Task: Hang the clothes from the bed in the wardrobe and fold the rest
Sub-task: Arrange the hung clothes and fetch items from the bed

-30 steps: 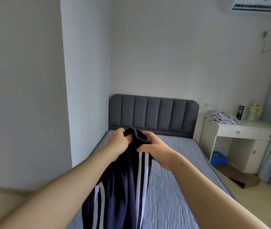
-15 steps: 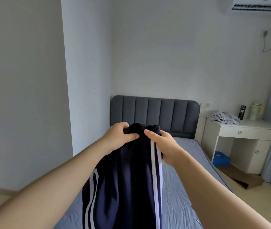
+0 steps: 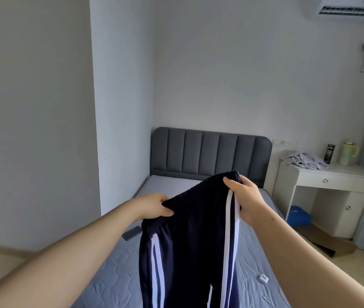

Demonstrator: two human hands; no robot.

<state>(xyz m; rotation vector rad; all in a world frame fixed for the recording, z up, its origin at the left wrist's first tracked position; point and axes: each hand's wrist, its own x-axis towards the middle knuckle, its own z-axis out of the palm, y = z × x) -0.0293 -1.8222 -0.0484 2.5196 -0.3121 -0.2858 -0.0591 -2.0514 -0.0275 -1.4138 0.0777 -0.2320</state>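
1. Head view showed the navy track trousers (image 3: pixel 189 241) held in the air above the bed (image 3: pixel 114 276), between the person and the grey headboard (image 3: pixel 209 150).
2. The left hand (image 3: pixel 155 206) pinched one end of the ribbed waistband (image 3: pixel 198 188), with its thumb on the near face. The right hand (image 3: pixel 244 195) gripped the other end, fingers curled over the top edge beside a white side stripe.
3. Gripping both ends probably served to stretch the waistband flat and let the legs drop straight, ready for lining up to fold or hang.
4. The long axis ran close to vertical, waistband uppermost and legs hanging down past the bottom of the frame, so the hems were hidden. The waistband itself sloped, its right end higher than its left.
5. A phone (image 3: pixel 132 232) lay on the bed near the left hand's side, apart from the trousers.
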